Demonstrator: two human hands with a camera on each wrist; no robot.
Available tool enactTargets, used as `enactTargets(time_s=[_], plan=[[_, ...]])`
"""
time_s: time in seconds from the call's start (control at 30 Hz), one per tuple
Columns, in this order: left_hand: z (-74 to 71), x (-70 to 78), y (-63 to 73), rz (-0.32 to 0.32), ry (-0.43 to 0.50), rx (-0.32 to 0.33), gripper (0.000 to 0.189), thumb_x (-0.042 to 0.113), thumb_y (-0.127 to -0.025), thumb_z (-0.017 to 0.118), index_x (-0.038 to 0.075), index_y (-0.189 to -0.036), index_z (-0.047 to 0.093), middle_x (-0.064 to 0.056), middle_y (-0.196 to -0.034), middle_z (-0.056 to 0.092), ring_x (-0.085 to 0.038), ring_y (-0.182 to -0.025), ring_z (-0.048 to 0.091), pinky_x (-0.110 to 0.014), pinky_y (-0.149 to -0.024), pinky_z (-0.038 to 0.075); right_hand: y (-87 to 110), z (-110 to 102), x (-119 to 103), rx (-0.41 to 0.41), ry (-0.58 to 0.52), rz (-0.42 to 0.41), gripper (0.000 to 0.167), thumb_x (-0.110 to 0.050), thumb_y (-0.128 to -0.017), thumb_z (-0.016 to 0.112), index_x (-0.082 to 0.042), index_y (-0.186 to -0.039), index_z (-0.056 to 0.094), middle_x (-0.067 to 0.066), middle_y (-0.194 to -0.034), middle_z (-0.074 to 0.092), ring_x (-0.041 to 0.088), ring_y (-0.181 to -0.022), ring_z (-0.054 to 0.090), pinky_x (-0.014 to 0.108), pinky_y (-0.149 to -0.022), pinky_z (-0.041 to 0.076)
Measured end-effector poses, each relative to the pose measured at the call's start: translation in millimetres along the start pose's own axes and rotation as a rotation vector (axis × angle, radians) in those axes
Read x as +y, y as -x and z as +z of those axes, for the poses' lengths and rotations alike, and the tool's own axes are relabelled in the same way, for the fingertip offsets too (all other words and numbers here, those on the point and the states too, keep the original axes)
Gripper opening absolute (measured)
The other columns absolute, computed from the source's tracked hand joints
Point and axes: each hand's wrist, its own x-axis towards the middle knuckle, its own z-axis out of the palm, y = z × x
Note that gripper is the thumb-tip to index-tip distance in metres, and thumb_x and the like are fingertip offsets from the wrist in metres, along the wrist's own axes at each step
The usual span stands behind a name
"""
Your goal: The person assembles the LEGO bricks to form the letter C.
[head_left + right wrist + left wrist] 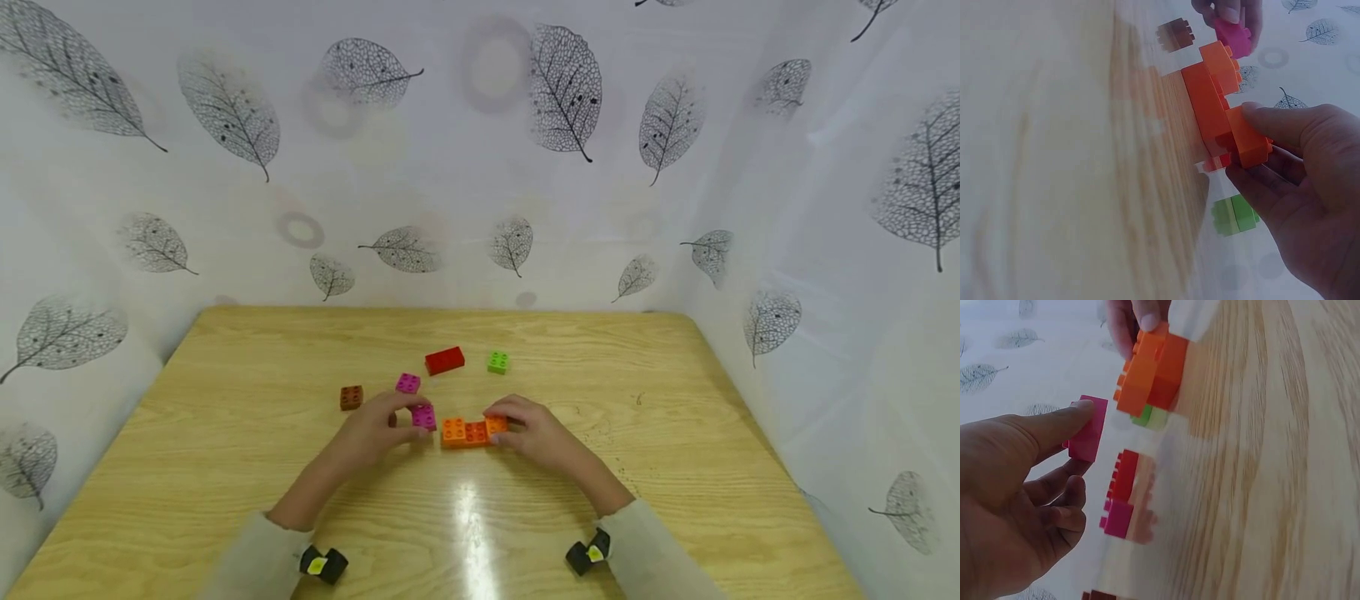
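My left hand (369, 432) pinches a magenta building brick (423, 417) between thumb and fingers; the left wrist view shows this brick (1089, 431) held above the table. To its right, an orange block assembly stands on the table: a long darker orange brick (1205, 107) with a light orange brick (453, 428) on its left end and another light orange brick (1247, 136) on its right end. The thumb and fingers of my right hand (536, 430) grip that right-end brick. A small gap separates the magenta brick from the assembly.
A second magenta brick (408, 382) lies just behind my left hand, and a brown brick (351, 397) to its left. Farther back are a long red brick (445, 361) and a small green brick (497, 362). A leaf-patterned white curtain (450, 192) borders the wooden table (247, 375).
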Motion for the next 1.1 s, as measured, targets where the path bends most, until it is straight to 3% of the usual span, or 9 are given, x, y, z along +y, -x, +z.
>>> enactTargets(time_s=[0.3, 0.47, 0.87, 1.1], plan=[[13.0, 12.8, -6.5, 0.051, 0.006, -0.024, 0.035, 0.038, -0.090, 0.076, 0.032, -0.123, 0.068, 0.012, -0.120, 0.064, -0.015, -0.090, 0.054, -0.031, -0.076, 0.048, -0.2, 1.0, 2.1, 0.007, 0.007, -0.027, 0.036, -0.019, -0.094, 0.073, -0.011, -0.128, 0.068, -0.001, -0.128, 0.064, 0.022, -0.123, 0.059, 0.042, -0.104, 0.049], [19.2, 14.0, -8.8, 0.048, 0.012, -0.042, 0.031, 0.038, -0.090, 0.075, 0.035, -0.121, 0.068, 0.015, -0.114, 0.064, -0.014, -0.089, 0.053, -0.031, -0.075, 0.048, -0.5, 0.8, 3.9, 0.010, 0.012, -0.035, 0.036, -0.020, -0.094, 0.073, -0.011, -0.128, 0.068, -0.001, -0.128, 0.064, 0.021, -0.122, 0.059, 0.041, -0.103, 0.049], [24.9, 18.2, -10.3, 0.040, 0.022, -0.046, 0.037, 0.037, -0.092, 0.074, 0.032, -0.128, 0.067, 0.013, -0.124, 0.063, -0.014, -0.088, 0.054, -0.032, -0.075, 0.047, -0.7, 0.2, 2.1, 0.006, 0.020, -0.048, 0.035, -0.021, -0.095, 0.071, -0.011, -0.128, 0.067, 0.001, -0.128, 0.064, 0.022, -0.122, 0.059, 0.043, -0.103, 0.049], [28.5, 16.8, -11.0, 0.055, 0.030, -0.036, 0.034, 0.036, -0.092, 0.074, 0.037, -0.125, 0.066, 0.017, -0.116, 0.061, -0.013, -0.083, 0.052, -0.030, -0.069, 0.047, -0.4, 0.7, 3.8, 0.013, 0.037, -0.046, 0.036, -0.021, -0.094, 0.072, -0.010, -0.128, 0.068, 0.000, -0.128, 0.064, 0.022, -0.122, 0.060, 0.044, -0.103, 0.049]])
